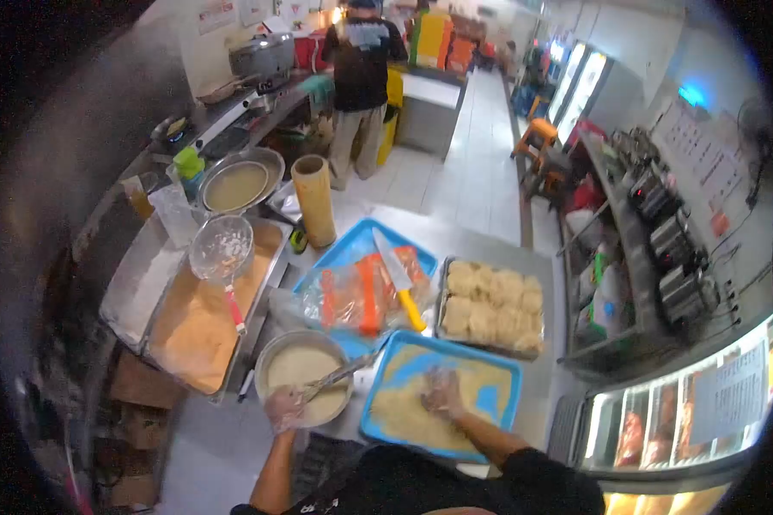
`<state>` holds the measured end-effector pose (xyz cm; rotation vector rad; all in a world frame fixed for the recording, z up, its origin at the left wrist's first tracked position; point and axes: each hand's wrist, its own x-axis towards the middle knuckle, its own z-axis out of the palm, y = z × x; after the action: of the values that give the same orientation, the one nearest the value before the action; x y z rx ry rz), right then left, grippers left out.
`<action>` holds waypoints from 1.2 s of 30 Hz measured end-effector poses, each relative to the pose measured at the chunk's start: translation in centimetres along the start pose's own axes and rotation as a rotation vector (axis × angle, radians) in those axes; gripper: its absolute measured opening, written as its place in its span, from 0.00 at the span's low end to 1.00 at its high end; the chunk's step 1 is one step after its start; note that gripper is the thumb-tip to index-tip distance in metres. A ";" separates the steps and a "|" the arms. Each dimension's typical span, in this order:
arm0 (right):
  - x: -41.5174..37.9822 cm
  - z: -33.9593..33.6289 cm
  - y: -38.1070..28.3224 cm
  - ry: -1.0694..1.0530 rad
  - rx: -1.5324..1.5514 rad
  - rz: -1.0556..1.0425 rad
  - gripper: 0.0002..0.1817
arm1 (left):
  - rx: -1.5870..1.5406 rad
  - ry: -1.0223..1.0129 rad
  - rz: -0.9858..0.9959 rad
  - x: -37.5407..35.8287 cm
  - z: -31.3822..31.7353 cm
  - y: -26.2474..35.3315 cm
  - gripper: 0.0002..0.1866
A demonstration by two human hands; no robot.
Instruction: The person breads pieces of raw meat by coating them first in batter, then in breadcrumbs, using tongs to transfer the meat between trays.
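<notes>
My left hand, in a clear glove, is closed around the handle end of metal tongs, which lie across a round bowl of pale batter. To the right, my right hand, also gloved, rests in the pale crumbs spread over a blue tray. Its fingers are partly lost in the crumbs, and whether they hold anything is hidden. Behind that tray, a metal tray carries several coated pieces.
A yellow-handled knife lies on plastic packages in another blue tray. A strainer sits over an orange powder bin at left. A wooden cylinder stands behind. Another person stands farther back.
</notes>
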<state>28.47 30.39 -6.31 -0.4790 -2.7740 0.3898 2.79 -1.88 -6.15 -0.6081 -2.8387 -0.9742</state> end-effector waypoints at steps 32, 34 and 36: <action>8.6 -5.1 -6.0 -0.569 0.082 0.204 0.41 | -0.081 -0.044 -0.059 0.1 -1.9 3.6 0.10; 7.0 -3.2 -5.0 -0.477 0.004 0.126 0.41 | -0.154 -0.172 -0.258 -0.8 -1.8 2.0 0.09; 7.1 -2.9 -4.9 -0.425 0.000 0.109 0.42 | -0.010 -0.068 -0.059 -0.4 -3.4 4.2 0.09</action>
<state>21.73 29.14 -0.39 -0.6108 -3.1630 0.5754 4.65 -1.04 -1.17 -0.5720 -2.9289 -0.9956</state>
